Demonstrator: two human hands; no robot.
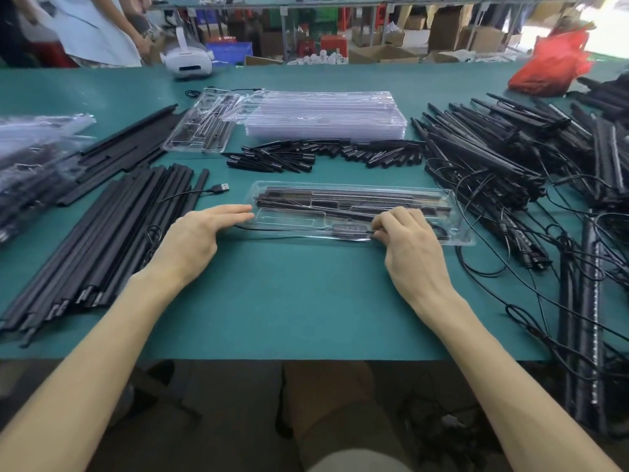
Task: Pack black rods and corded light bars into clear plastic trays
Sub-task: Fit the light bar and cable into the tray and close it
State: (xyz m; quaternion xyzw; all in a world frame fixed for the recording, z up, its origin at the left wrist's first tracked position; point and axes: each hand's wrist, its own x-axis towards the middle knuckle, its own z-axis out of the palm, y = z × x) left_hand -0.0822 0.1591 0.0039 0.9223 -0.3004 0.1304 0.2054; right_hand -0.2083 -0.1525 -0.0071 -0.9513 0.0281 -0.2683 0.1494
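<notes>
Left hand lies flat against tray mid-frame, right hand pinches cord controller, so we should seat it flush.

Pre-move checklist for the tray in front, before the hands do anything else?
1. Tray flat on mat: ok.
2. Left hand, fingers straight, steadies tray's left end: ok.
3. Right hand pinches inline controller: ok.
4. Rods lie in far slots: ok.
5. Inline controller fully seated in near channel: cannot tell, fingers cover its end.
6. USB plug inside tray: not ok, lies on mat left of it.
</notes>
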